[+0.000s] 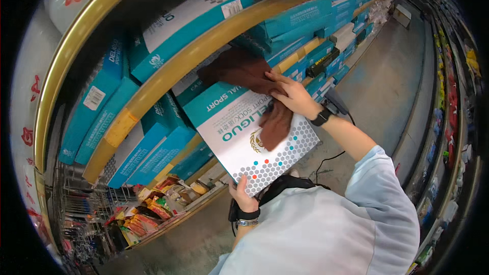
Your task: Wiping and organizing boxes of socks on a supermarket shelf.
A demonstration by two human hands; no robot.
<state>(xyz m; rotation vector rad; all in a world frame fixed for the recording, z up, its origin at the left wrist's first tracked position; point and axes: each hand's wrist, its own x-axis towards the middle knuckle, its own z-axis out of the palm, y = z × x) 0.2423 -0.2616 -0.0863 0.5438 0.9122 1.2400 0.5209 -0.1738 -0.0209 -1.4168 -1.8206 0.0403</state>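
My left hand point(244, 195) grips the near corner of a white and teal cardboard sock box point(233, 149), its thumb on the printed top. The box is tilted, its far end close to the shelf. A brown cloth item point(244, 68), perhaps a sock, is pinched in the fingers of my right hand point(292, 93). Part of the cloth hangs across the box top, and the rest stretches towards the shelf. A black band is on each wrist, with a metal bracelet on the left one.
Shelves with yellow edges point(183, 57) hold stacked teal boxes point(103, 99) on the left and ahead. Packaged goods point(156, 210) lie on a low shelf. Another shelf row point(439, 122) runs along the right of the aisle floor point(363, 84). A black cable point(328, 158) hangs beside me.
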